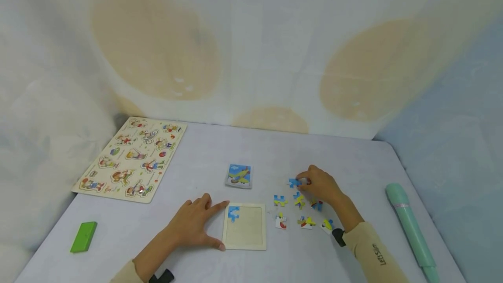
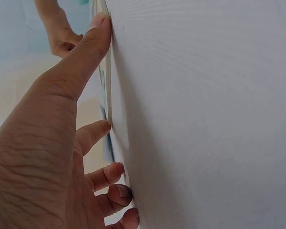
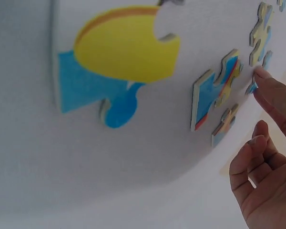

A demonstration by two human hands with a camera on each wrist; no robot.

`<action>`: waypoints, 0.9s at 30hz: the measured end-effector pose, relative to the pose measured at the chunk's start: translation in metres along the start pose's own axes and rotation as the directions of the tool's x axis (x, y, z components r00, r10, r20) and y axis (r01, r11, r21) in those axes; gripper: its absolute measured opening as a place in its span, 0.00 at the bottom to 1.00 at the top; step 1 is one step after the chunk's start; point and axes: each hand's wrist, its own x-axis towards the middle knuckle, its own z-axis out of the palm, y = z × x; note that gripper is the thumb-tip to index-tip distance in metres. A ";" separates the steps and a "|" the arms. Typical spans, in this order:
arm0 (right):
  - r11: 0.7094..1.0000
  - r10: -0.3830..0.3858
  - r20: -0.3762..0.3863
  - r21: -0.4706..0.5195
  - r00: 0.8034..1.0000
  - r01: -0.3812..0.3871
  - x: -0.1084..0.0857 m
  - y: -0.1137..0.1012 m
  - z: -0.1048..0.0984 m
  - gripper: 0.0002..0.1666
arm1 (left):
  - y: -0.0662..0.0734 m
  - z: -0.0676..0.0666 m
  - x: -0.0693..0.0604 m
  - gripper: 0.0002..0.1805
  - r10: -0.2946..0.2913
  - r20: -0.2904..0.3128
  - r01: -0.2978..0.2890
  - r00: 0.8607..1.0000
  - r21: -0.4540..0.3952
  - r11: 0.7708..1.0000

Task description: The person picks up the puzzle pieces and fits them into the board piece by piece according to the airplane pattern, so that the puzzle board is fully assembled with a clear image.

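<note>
Blue puzzle piece (image 1: 294, 183): among the loose pieces beyond the tray's right side, at the tips of the right thumb and forefinger; it lies just to the left of those tips, on the side towards the tray.
Long axis: seems to run slightly more across the table than away from the person, though the fingers cover part of it.
Right hand (image 1: 323, 184): thumb and forefinger brought close together, pinching the blue puzzle piece by its right side; whether it is clear of the cloth, I cannot tell.
Wooden tray (image 1: 245, 235): nearer the person than the pinched piece and to its left, its bed bare except for a corner piece (image 1: 233, 214) in the far left corner.
Left hand (image 1: 193, 225): nearer the tray, thumb and forefinger spread wide, touching the near and far ends of its left edge; well apart from the pinched piece.
Loose pieces (image 1: 280, 200): between tray and right forearm, some partly under the right hand.
Picture card (image 1: 239, 176): just beyond the tray, showing a yellow plane.
Outer table: figure board (image 1: 131, 159) at far left, green block (image 1: 84, 237) at near left, mint tube (image 1: 412, 226) at right.
</note>
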 end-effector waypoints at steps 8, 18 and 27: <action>1.000 -0.021 -0.033 -0.023 0.999 0.020 0.004 0.001 0.003 0.18 | 0.000 -0.001 0.001 0.59 0.008 -0.013 -0.007 1.000 0.013 1.000; 0.999 -0.035 -0.027 -0.037 0.999 0.034 0.006 0.001 0.006 0.17 | 0.000 -0.001 0.001 0.59 -0.001 -0.011 0.001 1.000 0.011 1.000; 0.996 -0.088 -0.067 -0.036 0.994 0.086 0.000 0.005 0.006 0.19 | 0.000 0.001 0.000 0.59 -0.002 -0.010 0.002 1.000 0.014 1.000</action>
